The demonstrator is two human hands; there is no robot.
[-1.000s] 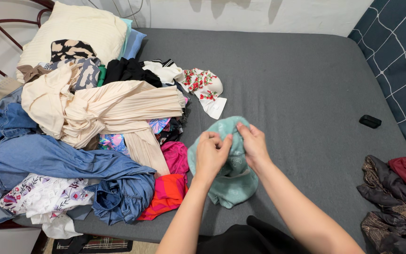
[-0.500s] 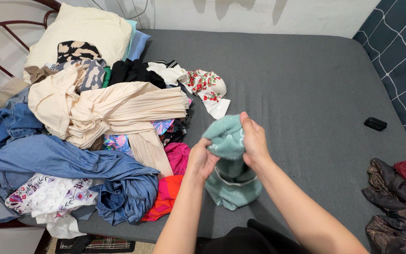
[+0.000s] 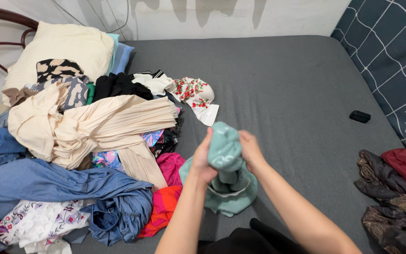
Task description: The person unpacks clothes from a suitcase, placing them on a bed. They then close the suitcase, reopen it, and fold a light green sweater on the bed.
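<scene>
Grey bed (image 3: 283, 80) with a big heap of clothes (image 3: 85, 141) on its left half, a dark bundle (image 3: 391, 197) at the right edge, a small black case (image 3: 359, 116) well apart. Over the near middle, a teal garment (image 3: 226, 174) is held up, long axis roughly vertical, lower part sagging onto the bed. Left hand (image 3: 202, 162) and right hand (image 3: 250, 150) both closed on its bunched top, one to each side, equally near.
</scene>
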